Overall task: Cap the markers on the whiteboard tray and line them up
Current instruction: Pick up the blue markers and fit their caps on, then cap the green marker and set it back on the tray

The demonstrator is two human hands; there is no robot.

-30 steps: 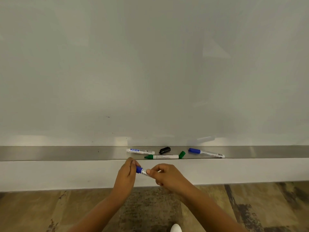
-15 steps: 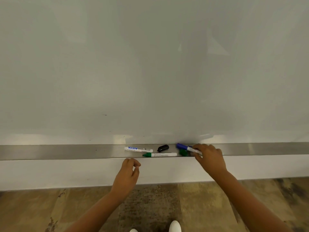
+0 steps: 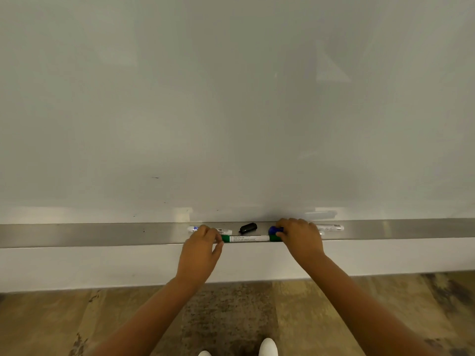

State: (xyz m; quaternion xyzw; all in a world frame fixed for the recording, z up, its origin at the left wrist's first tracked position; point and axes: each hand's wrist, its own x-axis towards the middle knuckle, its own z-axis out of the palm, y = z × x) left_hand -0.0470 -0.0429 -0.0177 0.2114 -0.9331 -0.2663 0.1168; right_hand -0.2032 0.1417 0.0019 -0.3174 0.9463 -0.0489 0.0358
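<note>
From the head camera, both hands reach into the tray point(image 3: 77, 233). The green marker point(image 3: 245, 238) lies between them. The left hand point(image 3: 203, 242) pinches its end, fingers curled. The right hand point(image 3: 299, 236) grips a blue marker point(image 3: 275, 230) — a black cap point(image 3: 248, 227) sits just behind the green marker.

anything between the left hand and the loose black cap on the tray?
Nothing blocks it from above. The black cap lies loose on the tray, right of the left hand; along the tray, the white marker's end lies between them.
</note>
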